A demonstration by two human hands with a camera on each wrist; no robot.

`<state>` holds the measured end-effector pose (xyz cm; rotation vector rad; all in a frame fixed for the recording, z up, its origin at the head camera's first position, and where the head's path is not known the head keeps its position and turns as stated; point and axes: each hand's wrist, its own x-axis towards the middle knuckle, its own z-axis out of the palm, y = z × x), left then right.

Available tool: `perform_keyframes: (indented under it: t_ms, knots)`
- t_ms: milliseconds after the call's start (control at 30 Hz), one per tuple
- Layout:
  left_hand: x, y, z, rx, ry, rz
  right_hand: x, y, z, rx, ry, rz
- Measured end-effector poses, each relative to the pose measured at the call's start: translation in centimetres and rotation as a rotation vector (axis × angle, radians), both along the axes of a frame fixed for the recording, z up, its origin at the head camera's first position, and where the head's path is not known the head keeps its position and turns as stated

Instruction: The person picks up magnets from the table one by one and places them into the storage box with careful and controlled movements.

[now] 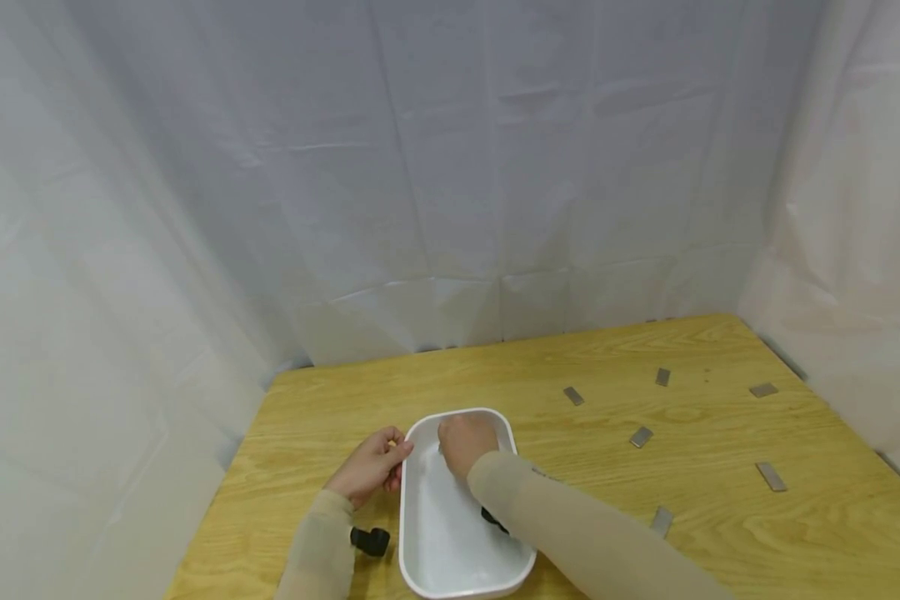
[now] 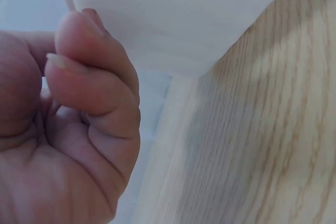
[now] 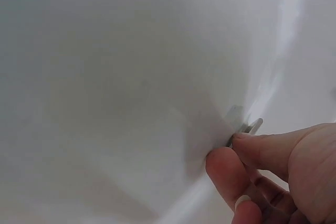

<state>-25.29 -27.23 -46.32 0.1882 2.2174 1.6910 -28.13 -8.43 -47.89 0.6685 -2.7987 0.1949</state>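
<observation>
A white rectangular tray (image 1: 450,546) with rounded corners and raised walls stands on the wooden table. My left hand (image 1: 375,467) holds the tray's left rim near its far end, thumb at the edge and the other fingers curled beside the outer wall. In the left wrist view, the fingertips (image 2: 79,30) sit right at the tray wall (image 2: 157,19). My right hand (image 1: 467,442) reaches down inside the far end of the tray. There its thumb and finger pinch a small flat metal plate (image 3: 255,127), close to where the floor meets the wall.
Several small grey metal plates lie scattered over the table's right side, among them one plate (image 1: 771,477) near the right edge and another plate (image 1: 662,522) beside the right sleeve. White sheeting (image 1: 450,183) hangs behind and at both sides of the table (image 1: 330,400).
</observation>
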Motion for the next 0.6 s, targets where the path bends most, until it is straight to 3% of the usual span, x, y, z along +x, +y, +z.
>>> perform_keyframes:
  t_ms: [300, 600]
  knots:
    - [-0.06, 0.06, -0.06, 0.004, 0.003, 0.005, 0.11, 0.08, 0.41, 0.012, -0.036, 0.004]
    - [0.06, 0.13, 0.17, -0.011, 0.001, 0.01, 0.03, 0.06, 0.24, 0.007, -0.005, 0.003]
